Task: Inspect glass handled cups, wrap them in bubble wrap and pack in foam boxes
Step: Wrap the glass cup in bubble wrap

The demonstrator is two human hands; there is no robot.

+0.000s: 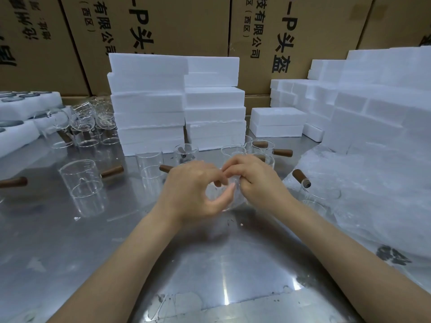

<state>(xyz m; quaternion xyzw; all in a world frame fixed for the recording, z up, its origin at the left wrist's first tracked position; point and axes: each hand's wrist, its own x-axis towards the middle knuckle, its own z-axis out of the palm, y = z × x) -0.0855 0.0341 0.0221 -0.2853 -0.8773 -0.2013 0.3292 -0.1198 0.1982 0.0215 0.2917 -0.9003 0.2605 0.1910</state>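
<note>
At the middle of the steel table (pixel 93 252) both hands work on one glass cup in clear bubble wrap (pixel 218 197). My left hand (pixel 193 190) curls round its left side, thumb and fingers bent over the wrap. My right hand (pixel 254 180) pinches the wrap at the top right. Most of the cup is hidden by the hands. Several bare glass cups with brown wooden handles stand around, one at the left (pixel 84 185) and others behind the hands (pixel 258 148).
Two stacks of white foam boxes (pixel 177 101) rise behind the hands, one lidded box (pixel 277 122) to their right, and a bigger foam pile (pixel 373 101) at far right. Bubble wrap sheets (pixel 363 187) lie at the right. More cups (pixel 86 122) and foam trays (pixel 25 106) sit far left. Cardboard cartons (pixel 163 24) form the back wall.
</note>
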